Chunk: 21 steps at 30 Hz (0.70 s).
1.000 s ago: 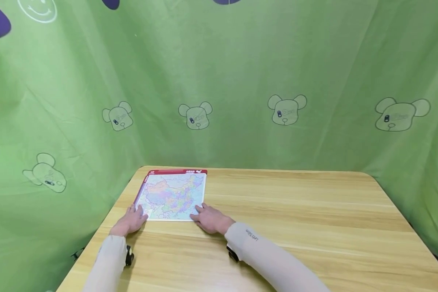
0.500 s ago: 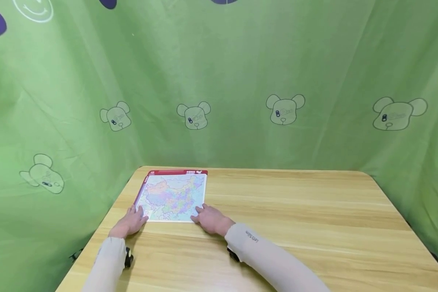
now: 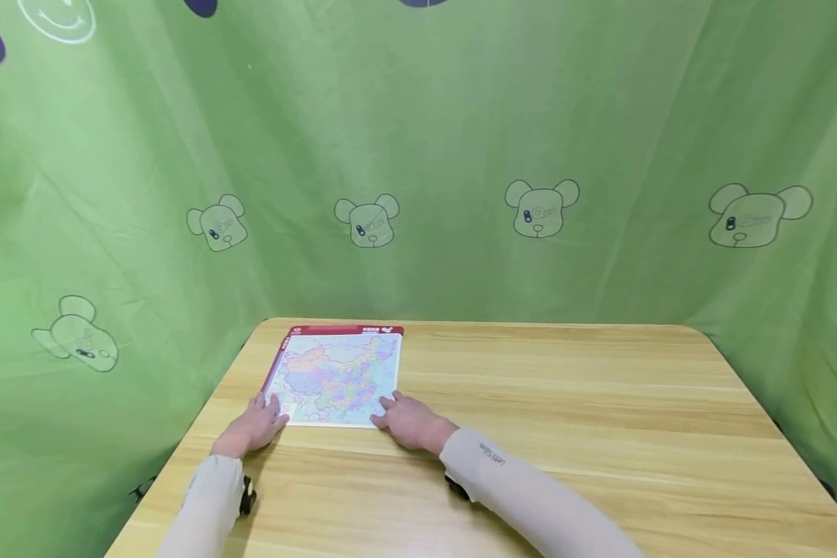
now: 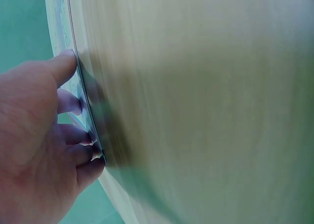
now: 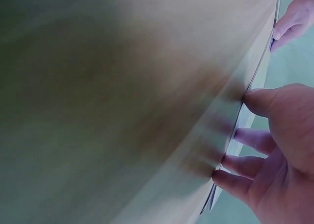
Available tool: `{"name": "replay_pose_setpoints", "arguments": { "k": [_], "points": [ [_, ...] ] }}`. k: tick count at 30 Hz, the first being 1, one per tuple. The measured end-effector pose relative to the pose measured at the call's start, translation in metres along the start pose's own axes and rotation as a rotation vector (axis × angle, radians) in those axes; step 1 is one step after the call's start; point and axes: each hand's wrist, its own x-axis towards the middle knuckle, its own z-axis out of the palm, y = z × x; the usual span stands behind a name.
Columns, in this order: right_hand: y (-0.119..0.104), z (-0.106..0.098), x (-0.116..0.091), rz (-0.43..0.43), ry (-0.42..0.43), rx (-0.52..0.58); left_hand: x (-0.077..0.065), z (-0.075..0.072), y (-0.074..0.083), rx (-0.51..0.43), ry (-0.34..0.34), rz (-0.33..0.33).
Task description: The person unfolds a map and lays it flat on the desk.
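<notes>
Map board (image 3: 338, 376) lies at the far left of the table (image 3: 565, 465), top edge away from you. Your left hand (image 3: 254, 425) and right hand (image 3: 413, 422) touch its near corners, fingers spread rather than curled, likely so both sides stay evenly controlled.

Shows as a thin pastel map board (image 3: 338, 376), red-banded at twelve o'clock, flat on the worktop (image 3: 565, 418) towards ten o'clock.
</notes>
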Motion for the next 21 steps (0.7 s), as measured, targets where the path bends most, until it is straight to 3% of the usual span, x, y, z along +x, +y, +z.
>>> {"name": "replay_pose_setpoints", "arguments": {
  "k": [21],
  "points": [
    [0.020,0.006,-0.038,-0.051,0.066,-0.024,0.004,0.007,0.029,0.045,-0.031,0.051]
  ]
}}
